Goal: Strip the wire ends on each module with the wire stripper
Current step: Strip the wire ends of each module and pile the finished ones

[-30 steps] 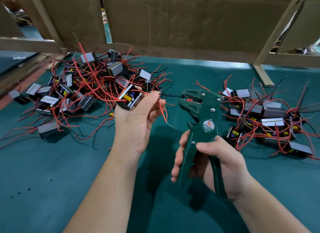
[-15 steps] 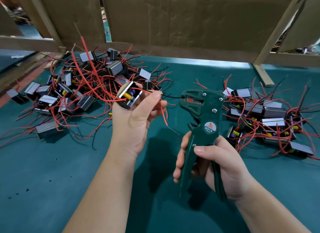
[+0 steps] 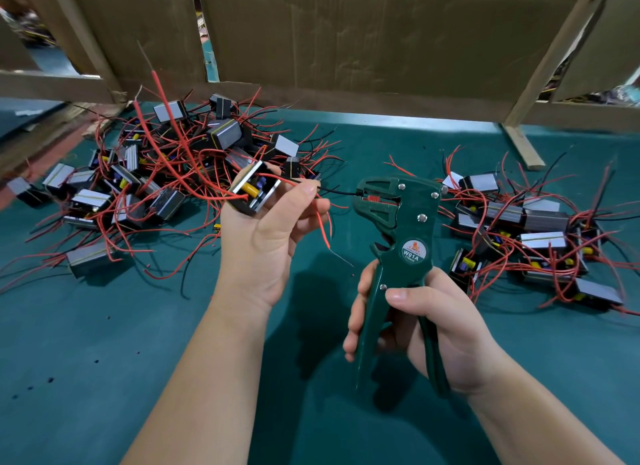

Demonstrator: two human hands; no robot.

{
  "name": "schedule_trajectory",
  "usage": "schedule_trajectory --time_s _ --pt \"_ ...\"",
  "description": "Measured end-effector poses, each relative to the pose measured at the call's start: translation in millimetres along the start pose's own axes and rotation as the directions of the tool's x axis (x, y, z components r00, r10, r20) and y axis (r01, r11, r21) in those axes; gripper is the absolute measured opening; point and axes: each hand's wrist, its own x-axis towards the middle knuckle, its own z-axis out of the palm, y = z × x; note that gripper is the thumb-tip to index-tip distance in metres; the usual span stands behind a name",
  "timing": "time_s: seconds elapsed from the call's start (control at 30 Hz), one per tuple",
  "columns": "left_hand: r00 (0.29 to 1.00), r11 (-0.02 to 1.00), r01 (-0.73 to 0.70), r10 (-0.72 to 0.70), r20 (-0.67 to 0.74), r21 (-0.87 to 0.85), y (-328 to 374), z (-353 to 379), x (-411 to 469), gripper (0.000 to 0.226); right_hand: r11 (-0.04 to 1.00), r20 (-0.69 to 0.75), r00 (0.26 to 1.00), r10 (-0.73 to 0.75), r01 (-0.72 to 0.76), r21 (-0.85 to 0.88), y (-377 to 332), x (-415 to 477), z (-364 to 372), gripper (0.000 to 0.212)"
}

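One module, yellow part inside, left hand; wire stripper, right hand.

You are at a workbench in a small electronics assembly workshop: a teal mat covers the top, one heap of wired modules lies to your left, another heap to your right, and cardboard sheets on rough wooden battens screen the station.

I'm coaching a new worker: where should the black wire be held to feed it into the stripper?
Pinch the black wire close behind its free end, coming from the module side, as the left hand does. It is thin and probably limp; a short free length should stay straight toward the wire stripper.
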Motion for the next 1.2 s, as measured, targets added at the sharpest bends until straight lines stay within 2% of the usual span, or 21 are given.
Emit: schedule_trajectory --time_s 0.23,0.33,0.47,0.57,0.67,0.73,0.8,0.87,1.0,1.2 --pt "1.000 1.000 0.005 -0.005 0.001 0.017 -1.6 -0.2 0.4 0.007 1.000 -0.004 1.000 -0.006 0.006 0.006 -0.1 -0.9 0.9 0.023" --pt "1.000 1.000 -0.009 0.009 0.007 0.029 -1.5 0.4 0.5 0.019 1.000 -0.037 0.999 -0.007 0.007 0.000 -1.2 -1.6 3.6 0.019" --pt "0.999 0.998 -0.008 0.006 0.042 0.062 -2.2 0.6 1.5 0.020 0.999 -0.226 0.973 -0.051 0.048 -0.017 -0.9 1.1 11.9 0.016" --pt "0.997 0.992 0.038 -0.045 0.057 0.121 -8.6 1.4 0.3 0.017 0.998 -0.326 0.945 -0.025 0.041 0.040 -3.3 3.4 12.3 0.017" --pt "0.992 0.987 0.120 -0.123 0.023 0.108 -12.3 5.0 -2.9 0.025 0.979 -0.285 0.958 0.005 0.054 0.199 -7.0 2.3 10.5 0.017" --pt "0.984 0.984 0.175 -0.175 -0.012 0.032 -10.2 6.0 -2.8 0.018 0.957 -0.269 0.963 -0.007 0.084 0.276 -8.4 2.6 6.7 0.025" --pt "0.972 0.969 0.232 -0.234 -0.025 -0.085 -6.7 5.1 0.0 0.019 0.960 -0.285 0.958 0.002 0.079 0.270 -9.4 4.6 1.6 0.029" --pt "0.966 0.952 0.249 -0.257 -0.024 -0.175 -3.9 3.2 3.4 0.023 0.974 -0.304 0.949 0.080 -0.010 0.225 -9.0 6.9 -3.0 0.032" --pt "0.965 0.942 0.236 -0.256 -0.057 -0.240 -2.4 2.0 5.6 0.024 0.964 -0.233 0.946 0.225 -0.181 0.196 -1.9 7.3 0.4 0.042" --pt "0.985 0.973 0.109 -0.133 -0.106 -0.205 -8.1 -0.9 7.3 0.015 0.983 -0.007 0.993 0.115 -0.113 0.141 8.4 6.9 13.7 0.036"
